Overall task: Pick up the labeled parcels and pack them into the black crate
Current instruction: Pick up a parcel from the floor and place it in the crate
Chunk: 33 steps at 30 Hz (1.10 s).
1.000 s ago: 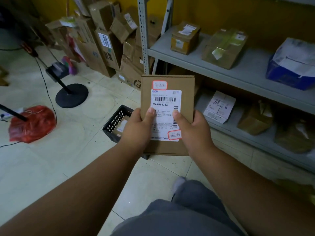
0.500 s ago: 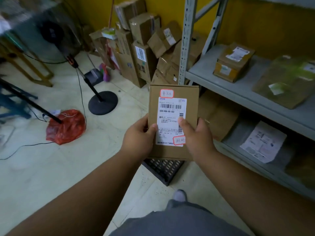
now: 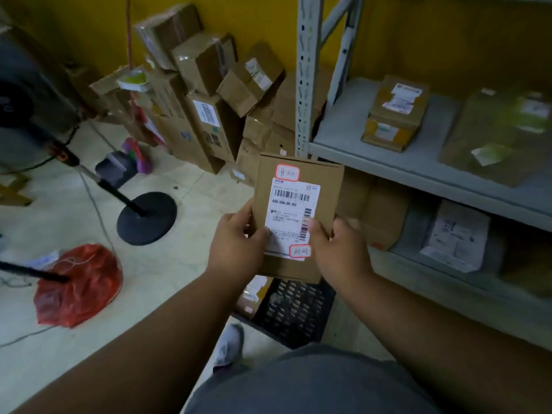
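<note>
We are holding one labeled parcel (image 3: 294, 219) at the frame centre, left hand (image 3: 237, 245) and right hand (image 3: 339, 249) fingers pinching its edges; the black crate (image 3: 294, 312) below is already keeping one parcel, and shelf parcels (image 3: 394, 113) are waiting.

Red bag (image 3: 78, 284) near fan base (image 3: 146, 218) — tiled floor.

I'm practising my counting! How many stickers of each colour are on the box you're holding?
Red-edged stickers: 2
White label: 1
Total on the box: 3
</note>
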Each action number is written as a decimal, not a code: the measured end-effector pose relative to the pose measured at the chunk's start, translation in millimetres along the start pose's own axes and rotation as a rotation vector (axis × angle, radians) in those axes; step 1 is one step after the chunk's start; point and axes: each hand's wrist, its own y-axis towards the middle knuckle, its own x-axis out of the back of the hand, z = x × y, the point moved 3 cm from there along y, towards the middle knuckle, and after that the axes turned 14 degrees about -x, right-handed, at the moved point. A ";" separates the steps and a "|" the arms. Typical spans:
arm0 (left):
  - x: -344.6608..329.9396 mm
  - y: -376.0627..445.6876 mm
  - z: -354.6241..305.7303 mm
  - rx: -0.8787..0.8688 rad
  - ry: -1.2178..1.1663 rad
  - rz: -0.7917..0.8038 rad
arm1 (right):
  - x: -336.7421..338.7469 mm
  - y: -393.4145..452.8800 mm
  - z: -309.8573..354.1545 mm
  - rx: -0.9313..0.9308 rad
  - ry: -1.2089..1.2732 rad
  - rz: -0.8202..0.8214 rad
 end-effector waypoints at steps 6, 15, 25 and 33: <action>17.5 61.3 36.8 -0.042 -0.176 0.290 | -33.3 4.6 16.6 -0.209 0.026 -0.195; 20.3 83.8 86.3 -0.013 -0.240 0.498 | -93.1 -18.9 12.8 -0.387 0.049 -0.437; -112.2 70.8 214.6 0.043 -0.136 0.614 | -206.4 30.3 -130.3 -0.679 0.045 -0.448; -240.3 31.8 403.6 0.245 0.095 0.666 | -339.6 80.5 -293.8 -0.800 -0.013 -0.280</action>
